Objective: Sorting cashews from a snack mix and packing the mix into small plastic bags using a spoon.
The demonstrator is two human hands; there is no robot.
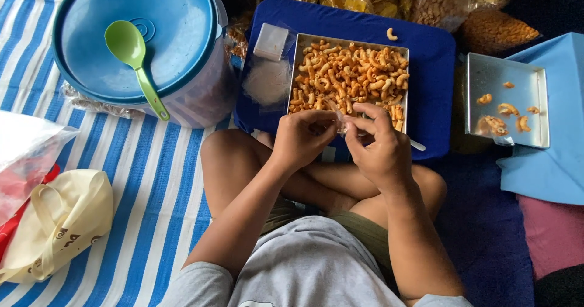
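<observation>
A person is sitting cross-legged on a blue-and-white striped mat [146, 179], working over a spread of snack food on the floor. At the near left, a cream cloth bag [58, 225] is lying beside a clear plastic bag [27, 146]; farther off, a green plastic spoon [135, 61] is resting on the blue lid of a large round container [91, 39]. In the middle, a metal tray [350, 76] heaped with orange elbow-shaped snacks is sitting on a dark blue board [435, 58], with a stack of small clear bags [271, 41] just to its left and one stray piece [392, 34] lying beyond it. The left hand [299, 140] and right hand [380, 146] are meeting over the tray's near edge, fingers pinched narrow on a small clear plastic bag [342, 123] held between them. To the right, a second metal tray [517, 79] holding only a few pieces is resting on a light blue cloth [559, 155], while bulging bags of snacks [493, 30] are crowding the far edge.
</observation>
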